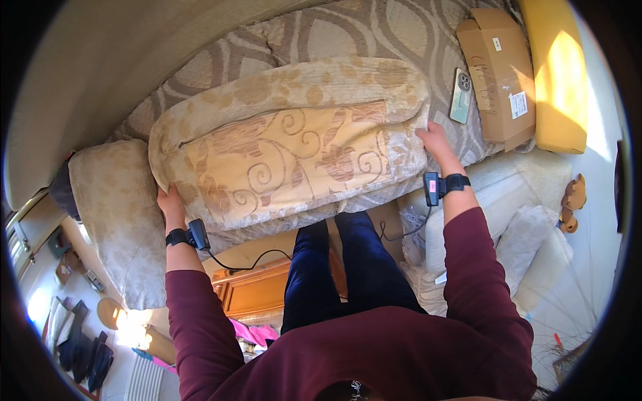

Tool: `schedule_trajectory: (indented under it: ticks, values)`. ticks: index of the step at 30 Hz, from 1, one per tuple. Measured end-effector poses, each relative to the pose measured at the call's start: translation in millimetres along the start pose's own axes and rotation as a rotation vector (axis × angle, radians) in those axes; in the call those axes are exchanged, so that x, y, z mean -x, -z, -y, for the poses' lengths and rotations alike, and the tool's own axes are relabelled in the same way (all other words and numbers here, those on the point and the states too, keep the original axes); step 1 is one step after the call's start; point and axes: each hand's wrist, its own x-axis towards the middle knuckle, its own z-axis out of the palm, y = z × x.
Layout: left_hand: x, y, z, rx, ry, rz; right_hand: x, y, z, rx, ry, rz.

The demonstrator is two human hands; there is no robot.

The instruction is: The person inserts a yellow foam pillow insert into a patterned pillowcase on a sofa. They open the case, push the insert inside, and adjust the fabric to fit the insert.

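Note:
A long cream seat cushion (296, 155) lies across the bed or sofa in front of me, its upper face bearing a panel of peach fabric with scrolls and flowers. A dark seam or zip line runs along the panel's far edge. My left hand (172, 205) holds the cushion's near left edge, fingers partly hidden by the fabric. At the right end, my right hand (434, 140) pinches the pale cover. Each wrist wears a black strap with a small cabled device.
A second cushion (118, 210) lies left. On the grey-beige patterned cover (326, 35) rest a phone (460, 95) and a cardboard box (501, 80). A yellow foam block (559, 75) stands beyond. Plastic-wrapped bundles (526, 245) sit right; a wooden panel (256, 290) is below.

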Motion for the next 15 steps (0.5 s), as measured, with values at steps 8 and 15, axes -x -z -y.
schedule_trajectory:
  ticks: [8, 15]
  values:
    - [-18.3, -34.3, -169.3, -0.499, -0.425, -0.024, 93.8, 18.2, -42.9, 0.371, -0.527, 0.614]
    - [-23.2, -22.3, -122.7, -0.844, -0.331, -0.317, 67.6, 5.0, -68.9, 0.416, 0.012, -0.049]
